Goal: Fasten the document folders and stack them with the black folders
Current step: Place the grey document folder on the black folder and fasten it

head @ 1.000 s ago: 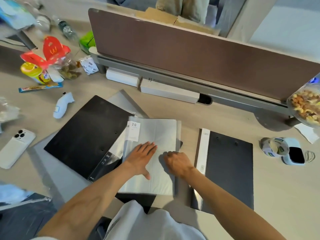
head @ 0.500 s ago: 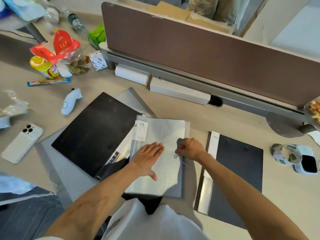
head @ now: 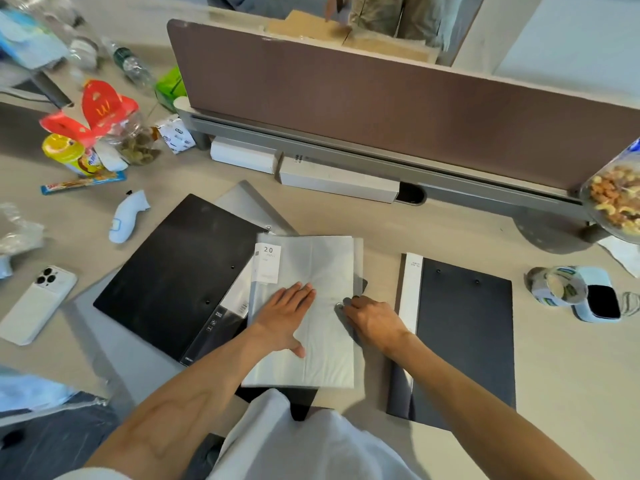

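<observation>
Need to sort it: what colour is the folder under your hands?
Translucent white folder, head view.

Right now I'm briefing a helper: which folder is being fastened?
Start at the brown desk divider; before it lie two black folders. Between them lies the translucent white document folder, under both hands, alone bearing a "20" label.

Left hand (head: pixel 284 320) is lying flat, palm down, fingers extended forward and together, thumb splayed out. Right hand (head: pixel 372 318) is curling knuckles-up, fingertips pinching together. Both forearms are reaching forward, bare.
</observation>
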Action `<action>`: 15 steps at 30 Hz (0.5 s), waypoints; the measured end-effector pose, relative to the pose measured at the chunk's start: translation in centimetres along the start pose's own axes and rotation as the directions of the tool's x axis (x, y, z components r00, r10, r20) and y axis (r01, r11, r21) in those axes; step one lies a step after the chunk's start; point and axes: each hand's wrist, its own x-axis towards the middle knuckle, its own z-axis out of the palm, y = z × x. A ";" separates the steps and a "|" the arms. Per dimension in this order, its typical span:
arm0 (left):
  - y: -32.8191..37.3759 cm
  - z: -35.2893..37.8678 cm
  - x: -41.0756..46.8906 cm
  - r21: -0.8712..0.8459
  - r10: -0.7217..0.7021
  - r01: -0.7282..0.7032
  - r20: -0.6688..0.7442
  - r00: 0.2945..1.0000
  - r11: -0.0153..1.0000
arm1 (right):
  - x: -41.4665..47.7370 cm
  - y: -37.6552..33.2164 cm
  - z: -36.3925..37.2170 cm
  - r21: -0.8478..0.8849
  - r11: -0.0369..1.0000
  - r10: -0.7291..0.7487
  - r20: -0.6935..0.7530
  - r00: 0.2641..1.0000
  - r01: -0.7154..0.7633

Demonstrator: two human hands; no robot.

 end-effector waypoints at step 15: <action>-0.2 0.4 -0.6 0.014 0.031 -0.030 -0.061 0.998 0.999 | 1.0 -1.8 -1.1 0.097 0.992 0.069 0.169 0.983 -0.086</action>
